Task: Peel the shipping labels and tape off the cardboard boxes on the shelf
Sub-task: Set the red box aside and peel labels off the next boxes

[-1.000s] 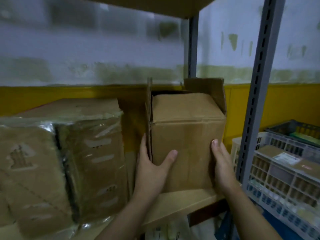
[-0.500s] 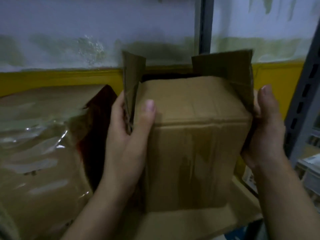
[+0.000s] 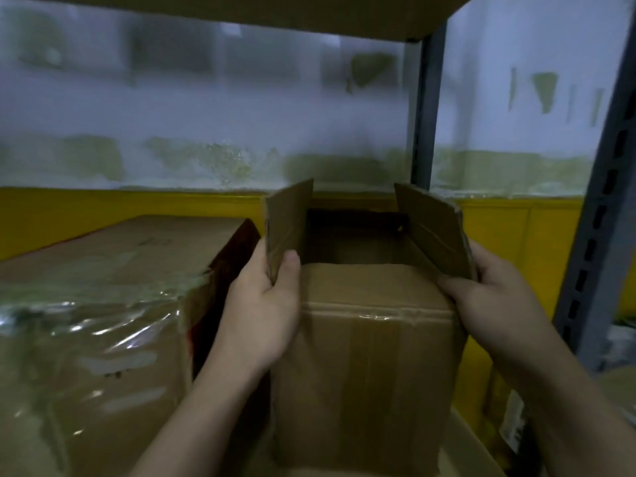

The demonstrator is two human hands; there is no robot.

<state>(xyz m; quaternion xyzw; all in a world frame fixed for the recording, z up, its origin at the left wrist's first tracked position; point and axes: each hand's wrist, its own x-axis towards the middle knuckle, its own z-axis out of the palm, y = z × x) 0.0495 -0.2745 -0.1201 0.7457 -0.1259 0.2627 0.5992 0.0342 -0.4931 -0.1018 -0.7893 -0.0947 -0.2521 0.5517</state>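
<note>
A brown cardboard box (image 3: 371, 373) stands in the middle of the shelf with its top open and two side flaps raised. A strip of clear tape (image 3: 378, 316) glints along its upper front edge. My left hand (image 3: 265, 315) grips the left flap, thumb on the inner side near the front corner. My right hand (image 3: 488, 304) holds the right flap and upper right corner, thumb lying on the box's top front edge. The inside of the box is dark.
A large box wrapped in clear plastic film (image 3: 96, 325) stands close on the left. Grey slotted shelf posts (image 3: 592, 235) rise at the right, another post (image 3: 425, 108) behind the box. A shelf board (image 3: 309, 12) hangs overhead. A yellow and white wall lies behind.
The box's front top flap has dropped forward, so the opening now shows. Both hands shifted up to the side flaps; my right thumb came over the front edge. The view pulled back slightly.
</note>
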